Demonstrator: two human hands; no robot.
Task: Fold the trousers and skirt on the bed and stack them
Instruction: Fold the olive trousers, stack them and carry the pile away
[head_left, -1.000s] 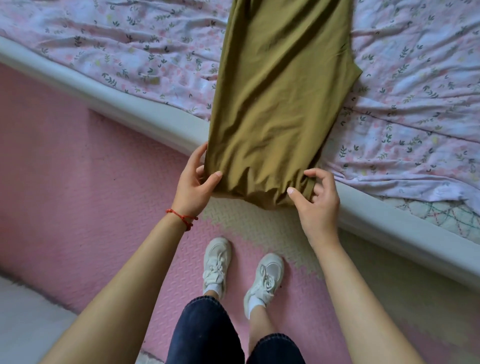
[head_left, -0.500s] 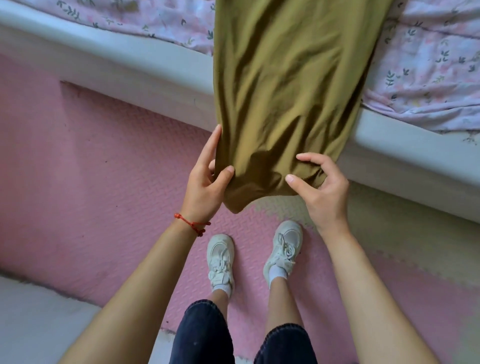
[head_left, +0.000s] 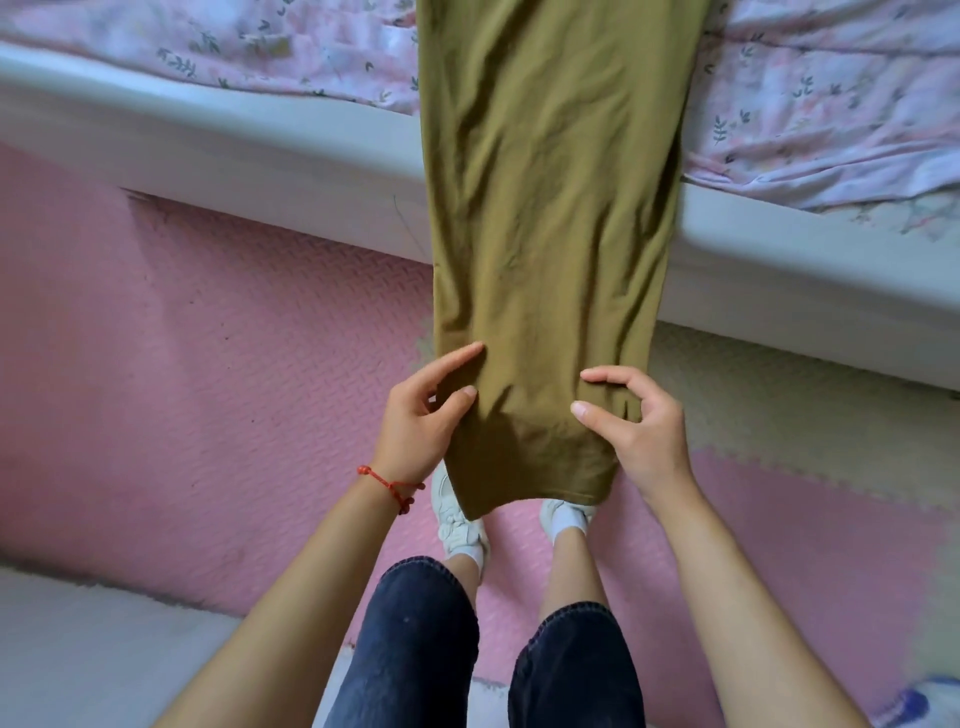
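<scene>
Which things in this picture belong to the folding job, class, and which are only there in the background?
Part of the job:
olive garment, hanging over the bed edge
left hand and right hand, pinching its lower end
floral bedsheet

Just there:
pink floor mat
white shoes
red wrist string

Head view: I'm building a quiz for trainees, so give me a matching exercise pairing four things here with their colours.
Things:
1. garment gripped by the left hand and right hand
2. wrist string
3. floor mat
4. bed rail

Colours:
A. red
B. white
C. olive green
D. pink

Pairs: 1-C, 2-A, 3-D, 4-B
</scene>
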